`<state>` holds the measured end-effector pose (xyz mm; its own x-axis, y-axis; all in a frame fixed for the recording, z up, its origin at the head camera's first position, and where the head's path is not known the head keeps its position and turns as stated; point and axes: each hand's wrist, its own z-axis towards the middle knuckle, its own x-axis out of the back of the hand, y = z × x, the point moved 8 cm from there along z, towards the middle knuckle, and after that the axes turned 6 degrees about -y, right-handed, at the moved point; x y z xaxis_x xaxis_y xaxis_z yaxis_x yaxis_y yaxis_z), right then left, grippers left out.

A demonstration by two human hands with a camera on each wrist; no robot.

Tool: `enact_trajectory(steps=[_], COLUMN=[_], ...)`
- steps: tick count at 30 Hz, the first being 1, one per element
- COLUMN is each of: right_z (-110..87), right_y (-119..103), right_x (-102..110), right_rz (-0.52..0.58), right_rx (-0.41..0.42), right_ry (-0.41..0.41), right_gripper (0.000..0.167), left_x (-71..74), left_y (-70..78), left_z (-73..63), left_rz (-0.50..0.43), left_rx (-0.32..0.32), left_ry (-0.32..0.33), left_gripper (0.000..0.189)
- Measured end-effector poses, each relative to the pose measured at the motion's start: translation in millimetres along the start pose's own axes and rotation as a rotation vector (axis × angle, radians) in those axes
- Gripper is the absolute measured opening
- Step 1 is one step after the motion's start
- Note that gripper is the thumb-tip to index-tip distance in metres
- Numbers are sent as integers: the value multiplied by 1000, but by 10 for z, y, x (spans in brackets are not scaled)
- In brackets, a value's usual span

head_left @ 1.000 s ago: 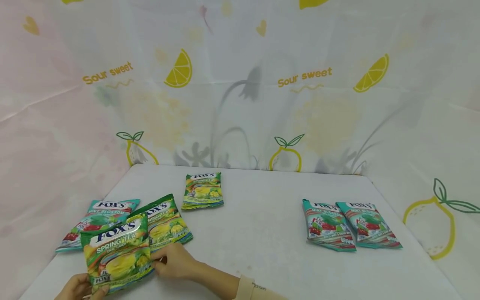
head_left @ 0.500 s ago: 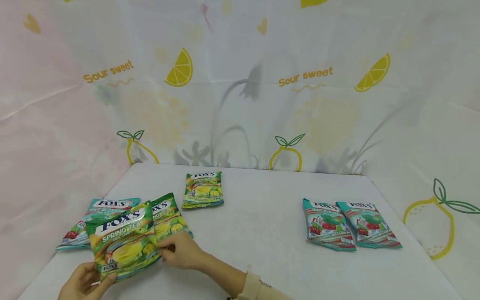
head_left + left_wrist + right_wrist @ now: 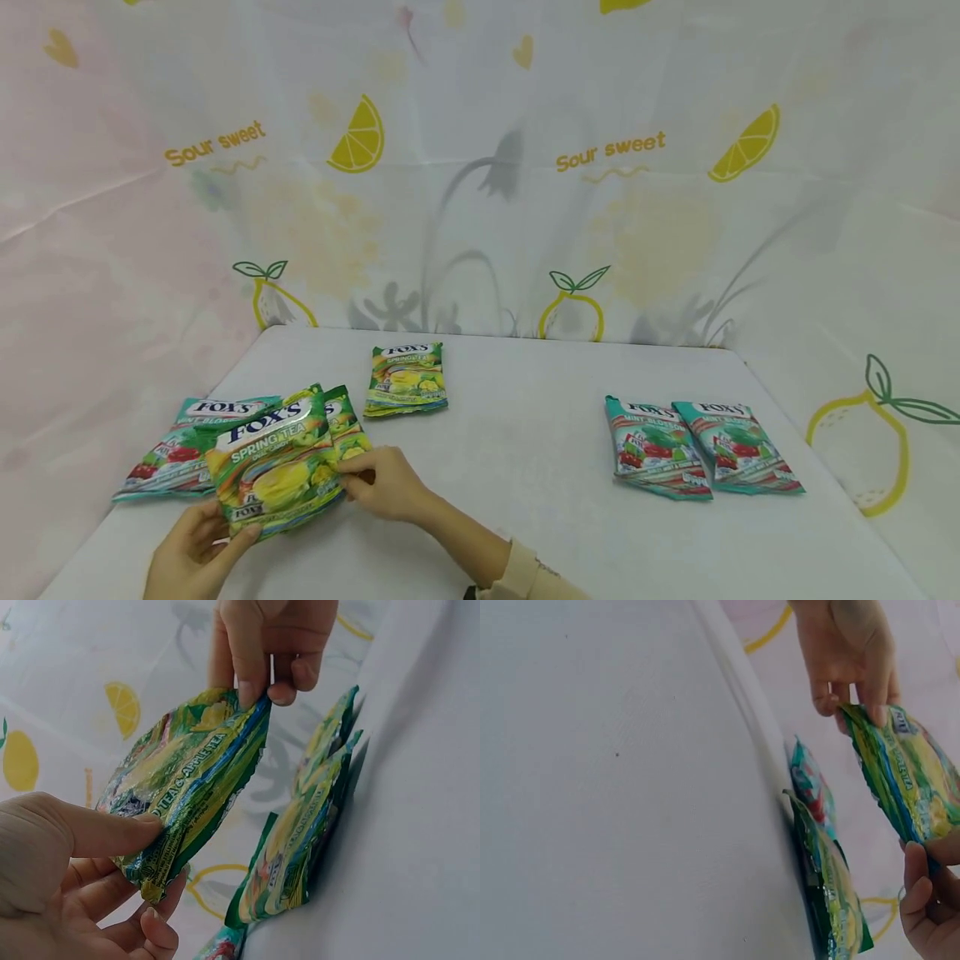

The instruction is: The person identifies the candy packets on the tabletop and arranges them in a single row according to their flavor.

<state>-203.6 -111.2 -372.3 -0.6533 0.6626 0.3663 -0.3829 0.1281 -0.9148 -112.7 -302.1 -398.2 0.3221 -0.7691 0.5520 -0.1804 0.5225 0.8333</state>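
Green and yellow film wraps the held Spring Tea packet (image 3: 273, 467), at the lower left of the head view, raised above the surface and tilted. The left hand (image 3: 191, 546) pinches its lower-left corner between thumb and fingers; the right hand (image 3: 386, 483) pinches its lower-right corner the same way. For good handling, I would keep both pinches light and level, so the slick film neither creases nor slips and the printed front stays readable. Both wrist views show a gap between it and the packets lying below; keeping that gap seems wise, as a low swing could drag them.

The surface (image 3: 517, 517) is white and smooth. At its left lies a Mint Blossom packet (image 3: 168, 467), with a second Spring Tea packet (image 3: 348, 429) partly hidden behind the held one. Another Spring Tea packet (image 3: 406, 379) lies left of centre, farther back, and two teal packets (image 3: 660, 450) lie close together at the right. A pale cloth backdrop (image 3: 465, 100), pinkish at the far left, carries lemon prints and "Sour sweet" lettering.
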Motion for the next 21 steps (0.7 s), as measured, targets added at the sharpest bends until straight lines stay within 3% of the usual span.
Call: enact_trajectory(steps=[11,21], right_z=[-140,-230], right_y=[96,73], right_x=[276,507], right_rz=[28,8], right_rx=[-26,31], right_ry=[88,136], right_gripper=[24,24], left_x=[-209,-341], left_y=[412,635], left_z=[40,107], left_rz=[17,-47], left_rx=[-201,-264], left_ry=[-16,-12], left_gripper=[30,31])
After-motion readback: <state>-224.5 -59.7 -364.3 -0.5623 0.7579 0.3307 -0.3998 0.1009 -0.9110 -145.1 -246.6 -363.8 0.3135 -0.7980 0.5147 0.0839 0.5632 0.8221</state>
